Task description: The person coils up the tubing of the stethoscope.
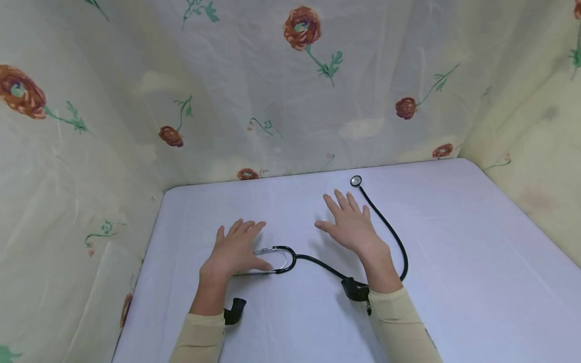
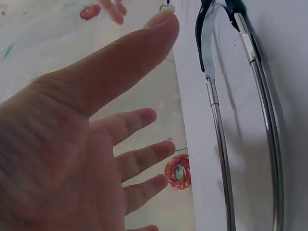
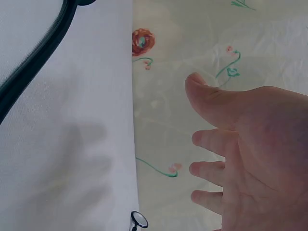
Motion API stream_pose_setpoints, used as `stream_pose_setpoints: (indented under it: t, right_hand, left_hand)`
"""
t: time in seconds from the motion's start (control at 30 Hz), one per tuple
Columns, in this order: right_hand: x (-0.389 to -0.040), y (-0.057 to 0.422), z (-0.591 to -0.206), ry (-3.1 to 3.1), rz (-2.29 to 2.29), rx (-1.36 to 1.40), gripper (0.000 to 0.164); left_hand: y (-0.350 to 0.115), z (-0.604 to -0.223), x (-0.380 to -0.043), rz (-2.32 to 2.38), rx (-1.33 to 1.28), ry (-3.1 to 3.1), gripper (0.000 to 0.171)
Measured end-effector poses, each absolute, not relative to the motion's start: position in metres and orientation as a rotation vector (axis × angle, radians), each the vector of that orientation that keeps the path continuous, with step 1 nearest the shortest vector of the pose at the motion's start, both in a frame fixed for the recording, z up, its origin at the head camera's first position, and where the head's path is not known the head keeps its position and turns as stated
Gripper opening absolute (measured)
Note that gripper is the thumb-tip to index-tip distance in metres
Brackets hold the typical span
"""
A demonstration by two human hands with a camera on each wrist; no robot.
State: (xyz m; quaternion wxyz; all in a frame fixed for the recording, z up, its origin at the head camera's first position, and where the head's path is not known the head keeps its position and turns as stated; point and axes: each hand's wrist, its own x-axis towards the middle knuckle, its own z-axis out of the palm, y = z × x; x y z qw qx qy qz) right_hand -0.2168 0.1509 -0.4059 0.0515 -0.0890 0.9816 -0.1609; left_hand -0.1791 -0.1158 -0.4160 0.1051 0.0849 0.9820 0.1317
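Observation:
A black stethoscope (image 1: pixel 316 260) lies across the white table. Its round chest piece (image 1: pixel 356 181) is near the far edge, and its silver ear tubes (image 2: pixel 269 120) point left. Over those ear tubes hovers my left hand (image 1: pixel 233 252), fingers spread, apart from them in the left wrist view. My right hand (image 1: pixel 354 229) is held above the table, inside the curve of the tubing (image 3: pixel 36 62), with spread fingers and nothing held. Beneath the right wrist lies a black rounded object (image 1: pixel 355 290), partly hidden. Another black piece (image 1: pixel 234 311) shows beside the left sleeve; its kind is unclear.
A white cloth covers the table (image 1: pixel 476 262). Pale fabric with a flower print (image 1: pixel 254 75) hangs behind the far edge and along both sides.

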Motion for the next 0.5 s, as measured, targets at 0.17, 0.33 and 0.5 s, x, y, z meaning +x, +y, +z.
stream_pose_setpoints:
  t: [0.17,0.33,0.5]
  right_hand:
    - [-0.219,0.153,-0.406,2.964,-0.505,-0.261,0.071]
    - [-0.221,0.157,-0.411,2.936,-0.516,-0.224,0.072]
    - [-0.223,0.162,-0.417,2.936,-0.517,-0.193,0.072]
  left_hand:
    - [-0.112,-0.419,-0.179,0.338,0.262,2.903,0.098]
    - [-0.110,-0.422,-0.178,0.290,0.285,2.893,0.094]
    - [-0.106,-0.426,-0.178,0.264,0.298,2.885,0.094]
